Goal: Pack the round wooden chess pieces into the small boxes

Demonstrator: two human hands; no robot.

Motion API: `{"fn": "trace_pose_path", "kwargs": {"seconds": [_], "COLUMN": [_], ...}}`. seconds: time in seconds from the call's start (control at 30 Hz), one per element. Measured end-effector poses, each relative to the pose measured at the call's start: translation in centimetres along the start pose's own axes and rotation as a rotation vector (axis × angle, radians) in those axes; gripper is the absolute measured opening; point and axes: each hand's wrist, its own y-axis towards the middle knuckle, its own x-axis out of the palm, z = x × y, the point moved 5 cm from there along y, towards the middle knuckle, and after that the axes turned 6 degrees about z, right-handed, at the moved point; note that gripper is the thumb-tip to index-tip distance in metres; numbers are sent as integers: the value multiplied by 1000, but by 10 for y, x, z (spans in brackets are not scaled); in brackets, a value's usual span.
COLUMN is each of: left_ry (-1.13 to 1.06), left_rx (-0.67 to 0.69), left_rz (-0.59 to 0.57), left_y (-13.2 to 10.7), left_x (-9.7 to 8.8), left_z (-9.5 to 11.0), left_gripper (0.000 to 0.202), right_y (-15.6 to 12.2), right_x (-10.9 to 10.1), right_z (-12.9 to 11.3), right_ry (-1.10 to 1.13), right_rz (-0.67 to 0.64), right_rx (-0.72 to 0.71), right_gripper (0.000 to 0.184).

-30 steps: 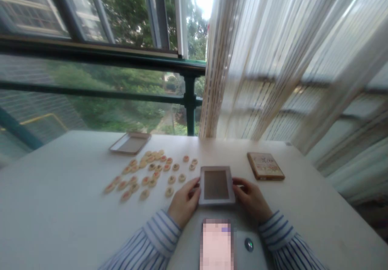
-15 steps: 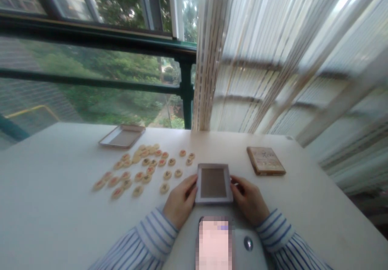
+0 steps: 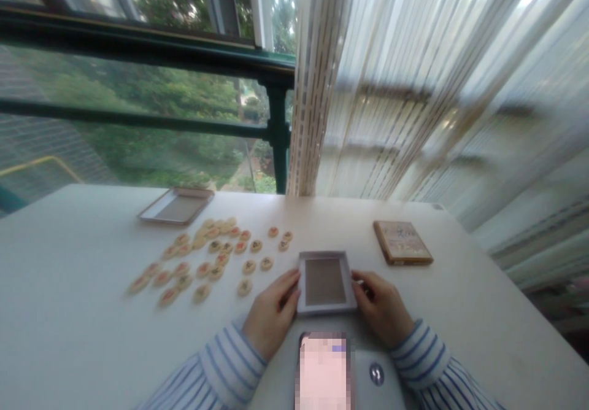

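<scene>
A small shallow open box (image 3: 324, 281) with pale walls and a brown inside rests on the table in front of me. My left hand (image 3: 272, 307) grips its left wall, fingers and thumb closed on the edge. On the opposite wall, my right hand (image 3: 383, 307) holds the box in the same way. Left of the box lie loose, round Chinese chess pieces (image 3: 240, 247) with red or dark characters, some overlapping in a heap. The nearest one to my left hand is a single chess piece (image 3: 244, 287).
At the table's far left edge lies a shallow tray-like box lid (image 3: 154, 213). A flat brown printed box (image 3: 404, 242) sits on the right. Close to me are a phone (image 3: 322, 373) with a blurred screen and a grey surface with a round emblem (image 3: 376, 374). Behind the table hangs a string curtain (image 3: 317, 109).
The view has shifted slightly, so the pieces and lid appear a little further left. Both hands keep their hold on the small box, which stays nearly in place.
</scene>
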Motion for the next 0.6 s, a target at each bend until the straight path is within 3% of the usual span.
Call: {"fn": "trace_pose_path", "kwargs": {"seconds": [0.6], "left_ry": [243], "left_rx": [135], "left_rz": [-25], "left_y": [0], "left_x": [7], "left_z": [2], "left_gripper": [37], "right_y": [-1], "right_x": [0], "right_z": [1], "right_ry": [-16], "right_rz": [13], "right_rx": [-15], "right_gripper": [27]}}
